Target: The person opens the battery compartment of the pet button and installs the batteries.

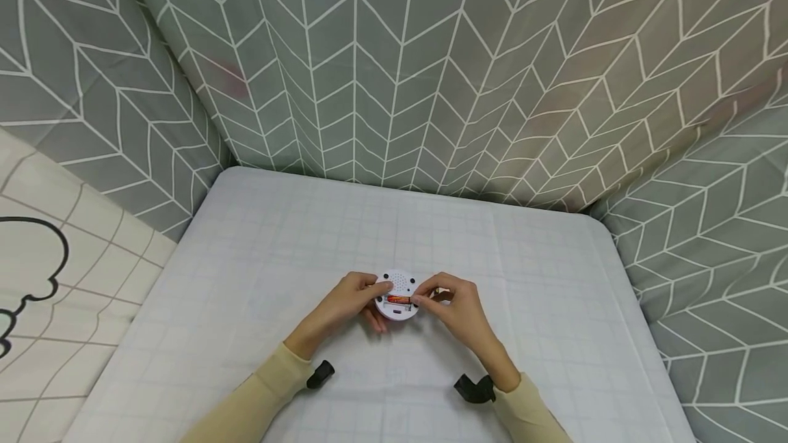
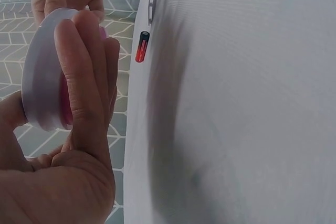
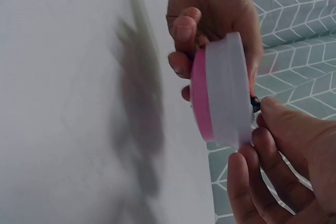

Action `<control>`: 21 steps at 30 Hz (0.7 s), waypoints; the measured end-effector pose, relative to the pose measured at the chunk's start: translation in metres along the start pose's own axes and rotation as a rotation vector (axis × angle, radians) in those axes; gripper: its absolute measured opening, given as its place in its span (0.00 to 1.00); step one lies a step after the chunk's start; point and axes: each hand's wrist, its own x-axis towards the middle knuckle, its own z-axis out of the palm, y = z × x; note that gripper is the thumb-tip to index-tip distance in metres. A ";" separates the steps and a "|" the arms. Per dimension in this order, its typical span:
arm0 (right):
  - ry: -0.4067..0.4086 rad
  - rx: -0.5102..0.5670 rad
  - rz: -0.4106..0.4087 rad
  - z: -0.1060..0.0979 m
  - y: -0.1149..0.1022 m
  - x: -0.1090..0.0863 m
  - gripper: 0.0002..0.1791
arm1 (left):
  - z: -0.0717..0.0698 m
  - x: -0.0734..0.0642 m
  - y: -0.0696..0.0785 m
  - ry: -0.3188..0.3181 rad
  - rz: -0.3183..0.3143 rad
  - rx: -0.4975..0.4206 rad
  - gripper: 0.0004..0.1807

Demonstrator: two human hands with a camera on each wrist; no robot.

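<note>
A round device (image 1: 400,283), white with speaker holes and small dark feet on its upturned face, is held above the table by my left hand (image 1: 352,298). Its thumb lies on the white face and its fingers support the pink side, seen in the left wrist view. An orange-red battery (image 1: 397,299) lies in the device's open compartment. My right hand (image 1: 460,305) pinches at the battery's right end; in the right wrist view the thumb is against its black end (image 3: 255,104), with other fingers at the device's rim.
In the left wrist view, a red and black battery (image 2: 142,46) and a small pale piece (image 2: 152,6) lie on the white-covered table (image 1: 295,224). Patterned grey curtains (image 1: 394,74) rise behind and beside the table. Black wrist mounts (image 1: 474,388) sit at both sleeves.
</note>
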 end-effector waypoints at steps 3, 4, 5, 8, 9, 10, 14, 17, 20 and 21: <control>-0.002 0.006 0.015 0.002 0.000 0.000 0.05 | 0.000 0.001 -0.001 0.000 0.001 0.002 0.21; -0.003 0.004 0.018 0.003 0.001 -0.001 0.05 | 0.000 0.001 -0.001 0.000 0.001 0.004 0.21; -0.003 0.003 0.022 0.003 0.001 -0.001 0.05 | 0.000 0.002 -0.002 0.000 0.000 0.007 0.21; -0.003 0.004 0.027 0.003 0.002 0.000 0.05 | 0.000 0.002 -0.002 0.000 0.009 0.009 0.21; -0.003 0.003 0.027 0.003 0.003 0.000 0.05 | 0.001 0.002 -0.002 -0.001 0.012 0.010 0.21; -0.003 0.000 0.028 0.003 0.003 0.000 0.05 | 0.001 0.002 -0.002 -0.003 0.018 0.012 0.21; -0.008 -0.012 0.015 0.003 0.002 0.000 0.05 | 0.001 0.003 -0.001 -0.013 0.019 0.016 0.21; -0.010 -0.019 0.005 0.002 0.001 0.001 0.05 | 0.002 0.003 0.001 -0.016 0.023 0.010 0.21; -0.009 -0.019 0.014 0.001 -0.001 0.001 0.05 | 0.002 0.003 0.002 -0.019 0.035 -0.004 0.20; -0.009 -0.021 0.018 0.001 -0.002 0.002 0.05 | 0.002 0.003 0.002 -0.019 0.034 -0.009 0.20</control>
